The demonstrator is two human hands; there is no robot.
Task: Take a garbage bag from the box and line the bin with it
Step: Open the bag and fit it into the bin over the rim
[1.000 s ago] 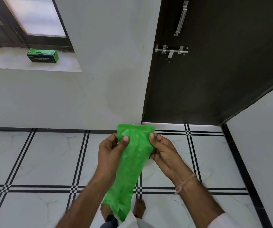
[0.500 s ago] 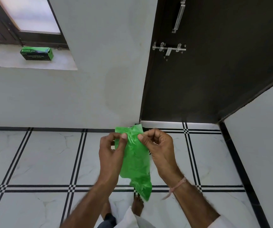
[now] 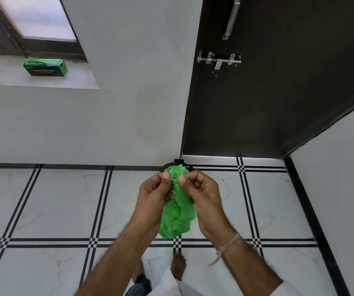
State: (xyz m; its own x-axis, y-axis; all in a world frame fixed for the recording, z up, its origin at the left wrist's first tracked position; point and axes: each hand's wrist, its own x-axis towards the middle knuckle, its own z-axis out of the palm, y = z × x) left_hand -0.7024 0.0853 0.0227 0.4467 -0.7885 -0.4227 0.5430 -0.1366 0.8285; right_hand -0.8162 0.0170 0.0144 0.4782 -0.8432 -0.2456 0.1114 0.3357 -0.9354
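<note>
**Head view, looking down.** My left hand [image 3: 152,201] and right hand [image 3: 204,195] are both closed on the top edge of the green bag [image 3: 177,218]. Each pinches the film between thumb and forefinger, and the two pinches sit just beside each other. The bag hangs bunched and crumpled between my wrists, with its mouth not yet parted.

**Progress (judged).** The bag is out of the box [image 3: 45,67], which lies on the sill [image 3: 80,82], well apart at upper left. What is left is to part the mouth, spread the film and fit it into the bin. A dark curved shape [image 3: 178,161] shows just behind the bag's top, at the foot of the wall [image 3: 129,92]. I cannot tell whether it is the bin.

**Surface and room.** The floor [image 3: 54,199] is white veined tile crossed by black double lines. At right stands a dark door [image 3: 278,103] with a steel bolt [image 3: 218,60] and a handle [image 3: 231,18]. A frosted window [image 3: 39,18] in a dark frame sits above the sill. One bare foot [image 3: 178,263] shows beneath the bag, and a thread [image 3: 228,246] circles my right wrist.
</note>
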